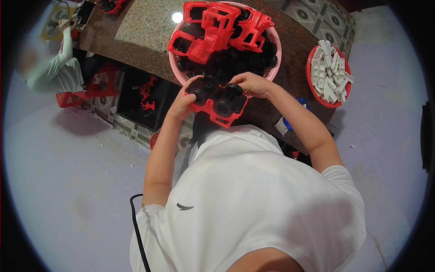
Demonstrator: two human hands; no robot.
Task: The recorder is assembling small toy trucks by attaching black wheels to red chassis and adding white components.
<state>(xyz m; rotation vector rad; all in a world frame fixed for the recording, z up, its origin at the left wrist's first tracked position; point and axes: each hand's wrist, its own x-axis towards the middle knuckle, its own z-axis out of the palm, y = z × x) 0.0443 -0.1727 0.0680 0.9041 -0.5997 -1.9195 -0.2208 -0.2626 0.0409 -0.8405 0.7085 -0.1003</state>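
Note:
A red plastic toy truck with a black underside is held between my hands, wheels facing up. My left hand grips its left end, the thumb pressing beside a black wheel. At the other end, my right hand has its fingers closed by a black wheel; whether they pinch the wheel or the truck's edge is partly hidden. Just beyond my hands stands a pink basket. Black wheels fill it, and red truck bodies are piled on top.
On the right of the stone counter, a red basket holds white plastic pieces. A black tray with red parts lies lower left. Another person sits at far left near a fan.

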